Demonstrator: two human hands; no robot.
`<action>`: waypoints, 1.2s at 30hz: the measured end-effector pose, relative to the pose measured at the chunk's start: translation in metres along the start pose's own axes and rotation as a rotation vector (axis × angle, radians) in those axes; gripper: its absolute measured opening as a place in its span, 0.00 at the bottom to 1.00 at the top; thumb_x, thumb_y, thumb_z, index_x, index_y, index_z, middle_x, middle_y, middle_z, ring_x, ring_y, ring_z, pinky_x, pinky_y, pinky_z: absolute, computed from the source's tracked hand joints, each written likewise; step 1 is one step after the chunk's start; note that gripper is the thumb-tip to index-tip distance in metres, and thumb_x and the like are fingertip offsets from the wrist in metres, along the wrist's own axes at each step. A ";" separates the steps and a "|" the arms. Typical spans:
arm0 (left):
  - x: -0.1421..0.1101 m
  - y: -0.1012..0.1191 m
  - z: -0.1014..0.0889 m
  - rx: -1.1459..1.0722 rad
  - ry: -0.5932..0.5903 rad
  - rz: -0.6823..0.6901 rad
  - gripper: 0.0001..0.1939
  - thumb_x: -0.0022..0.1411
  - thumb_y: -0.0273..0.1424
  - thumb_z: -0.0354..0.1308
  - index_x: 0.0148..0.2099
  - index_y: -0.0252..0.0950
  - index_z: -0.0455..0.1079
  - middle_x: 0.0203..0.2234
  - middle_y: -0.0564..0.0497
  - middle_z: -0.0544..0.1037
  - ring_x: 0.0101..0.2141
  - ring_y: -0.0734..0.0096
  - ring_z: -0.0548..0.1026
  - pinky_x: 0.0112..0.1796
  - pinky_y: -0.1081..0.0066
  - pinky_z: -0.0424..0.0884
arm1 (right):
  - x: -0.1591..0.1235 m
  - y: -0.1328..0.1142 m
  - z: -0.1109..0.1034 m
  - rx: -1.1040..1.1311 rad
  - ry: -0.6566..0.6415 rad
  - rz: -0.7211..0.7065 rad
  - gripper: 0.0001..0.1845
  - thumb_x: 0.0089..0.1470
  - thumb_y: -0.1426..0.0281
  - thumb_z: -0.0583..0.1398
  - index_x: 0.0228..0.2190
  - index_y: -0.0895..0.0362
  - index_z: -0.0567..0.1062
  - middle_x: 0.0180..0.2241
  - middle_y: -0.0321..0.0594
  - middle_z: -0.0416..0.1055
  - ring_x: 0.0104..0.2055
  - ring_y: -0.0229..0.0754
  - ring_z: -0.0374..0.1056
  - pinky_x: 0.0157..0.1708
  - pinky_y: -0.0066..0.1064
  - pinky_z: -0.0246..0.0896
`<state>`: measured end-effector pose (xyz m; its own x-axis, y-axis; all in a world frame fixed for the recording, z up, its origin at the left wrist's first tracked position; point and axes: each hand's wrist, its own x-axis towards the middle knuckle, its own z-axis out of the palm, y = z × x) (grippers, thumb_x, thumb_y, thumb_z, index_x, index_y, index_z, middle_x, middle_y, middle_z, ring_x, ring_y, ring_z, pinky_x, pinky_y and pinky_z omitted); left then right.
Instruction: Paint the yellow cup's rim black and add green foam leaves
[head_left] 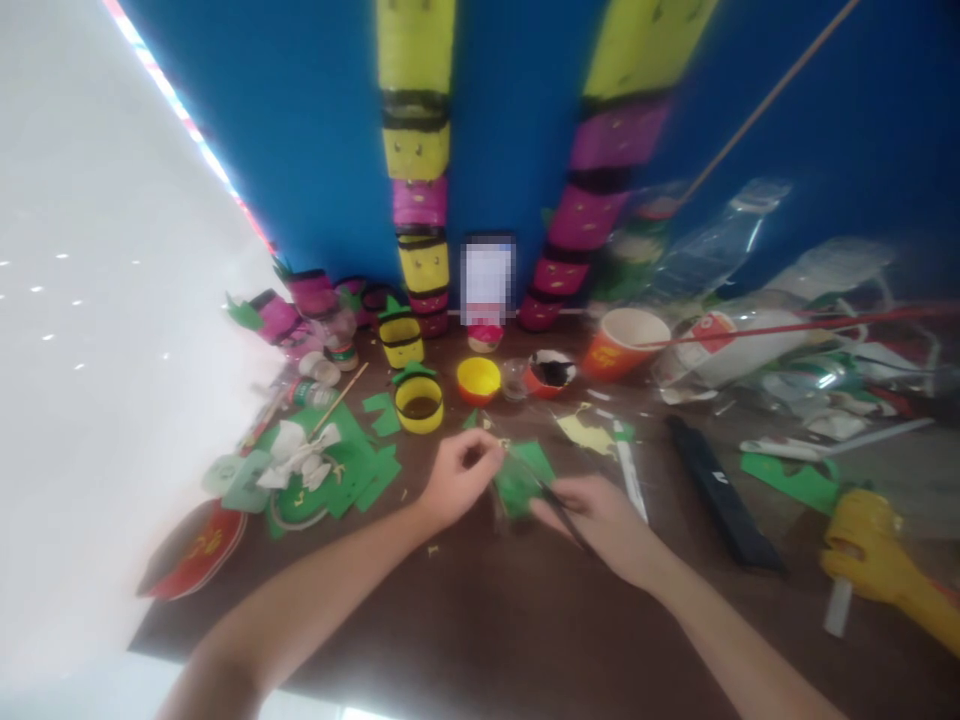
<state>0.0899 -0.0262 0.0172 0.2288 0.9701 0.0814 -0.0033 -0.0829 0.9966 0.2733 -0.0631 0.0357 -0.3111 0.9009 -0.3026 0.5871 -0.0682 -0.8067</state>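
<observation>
My left hand (pixel 457 475) is closed in a pinch near the middle of the table, with a tiny pale yellowish bit at its fingertips, too small to name. My right hand (pixel 604 520) is wrapped round a slim dark pointed tool (pixel 559 503), whose tip points up and left toward the left fingertips. Blur hides the tool's exact kind. Green paper (pixel 525 478) lies beneath and between both hands. Just beyond them stand a yellow cup (pixel 478 382) and a yellow ring-like cup with a black rim (pixel 420 405). Torn pale yellow paper (pixel 587 433) lies beyond my right hand.
Green sheets and a white crumpled tissue (pixel 296 450) lie left, near a red bowl (pixel 199 550). A black case (pixel 724 495), white pen (pixel 630 465) and yellow glue gun (pixel 862 545) are right. A paper cup (pixel 626 345) and plastic bottles (pixel 720 250) stand behind. Stacked decorated cups (pixel 424 265) line the blue wall.
</observation>
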 end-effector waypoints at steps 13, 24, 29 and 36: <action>0.000 0.002 0.000 -0.015 0.026 -0.013 0.11 0.54 0.34 0.55 0.24 0.34 0.64 0.20 0.55 0.66 0.26 0.76 0.63 0.31 0.74 0.60 | 0.000 -0.001 -0.001 -0.003 -0.015 -0.011 0.24 0.47 0.54 0.58 0.14 0.56 0.57 0.14 0.29 0.48 0.19 0.32 0.46 0.20 0.26 0.37; 0.000 0.000 0.000 -0.020 0.049 0.004 0.11 0.55 0.34 0.54 0.25 0.34 0.63 0.20 0.56 0.65 0.25 0.77 0.63 0.30 0.75 0.60 | 0.001 0.001 -0.001 0.039 -0.016 0.005 0.24 0.46 0.53 0.58 0.14 0.57 0.58 0.15 0.29 0.49 0.19 0.31 0.46 0.18 0.26 0.38; 0.000 0.000 0.000 -0.010 0.073 -0.002 0.10 0.55 0.33 0.54 0.26 0.34 0.65 0.20 0.56 0.66 0.25 0.76 0.64 0.30 0.75 0.60 | 0.001 0.000 -0.001 0.027 0.015 0.019 0.25 0.47 0.53 0.57 0.13 0.56 0.57 0.12 0.29 0.51 0.17 0.32 0.48 0.18 0.26 0.40; 0.000 -0.003 0.000 0.061 0.029 0.035 0.08 0.55 0.32 0.54 0.26 0.34 0.65 0.22 0.54 0.69 0.27 0.75 0.66 0.31 0.74 0.61 | 0.001 0.000 -0.001 0.106 -0.090 -0.007 0.26 0.48 0.52 0.56 0.13 0.56 0.56 0.11 0.30 0.53 0.16 0.31 0.49 0.18 0.27 0.39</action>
<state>0.0898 -0.0262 0.0146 0.2016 0.9724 0.1175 0.0486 -0.1298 0.9904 0.2737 -0.0616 0.0363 -0.3841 0.8595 -0.3372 0.5039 -0.1110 -0.8566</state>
